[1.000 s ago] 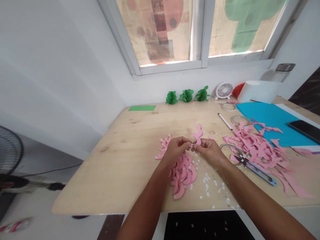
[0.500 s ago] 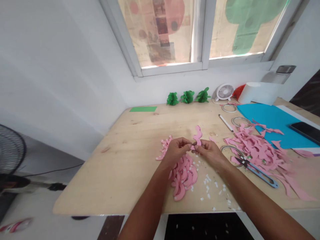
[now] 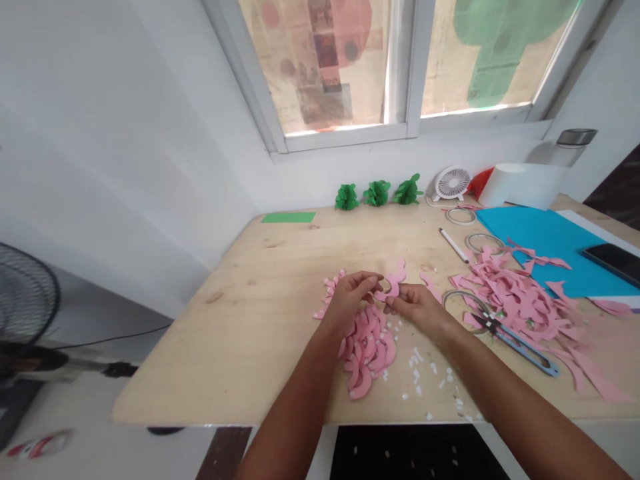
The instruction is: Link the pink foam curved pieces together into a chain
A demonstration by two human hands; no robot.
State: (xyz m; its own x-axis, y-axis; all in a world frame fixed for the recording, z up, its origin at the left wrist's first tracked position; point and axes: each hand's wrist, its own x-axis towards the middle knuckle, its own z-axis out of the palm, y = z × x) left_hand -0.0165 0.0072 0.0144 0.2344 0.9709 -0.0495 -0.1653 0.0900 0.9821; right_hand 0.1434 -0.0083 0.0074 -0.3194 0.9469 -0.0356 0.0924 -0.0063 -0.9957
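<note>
Both hands meet over the middle of the wooden table [image 3: 260, 320]. My left hand [image 3: 350, 297] and my right hand [image 3: 417, 308] pinch one curved pink paper cut-out [image 3: 395, 281] between their fingertips, just above the table. Under my left wrist lies a pile of similar pink curved pieces [image 3: 367, 347]. Small white paper bits [image 3: 425, 373] are scattered below my right forearm.
A heap of pink paper scraps [image 3: 515, 300] and grey-blue snips [image 3: 520, 343] lie to the right. Behind are tape rolls [image 3: 460, 215], a white pen [image 3: 453, 245], blue paper [image 3: 545, 240], a phone [image 3: 617, 260], a small fan [image 3: 453, 183], three green paper balls [image 3: 377, 193] and a green sheet [image 3: 289, 217].
The pink cut-out and both hands have sunk a little toward the table, the piece now tilted flatter. The view has shifted slightly.
</note>
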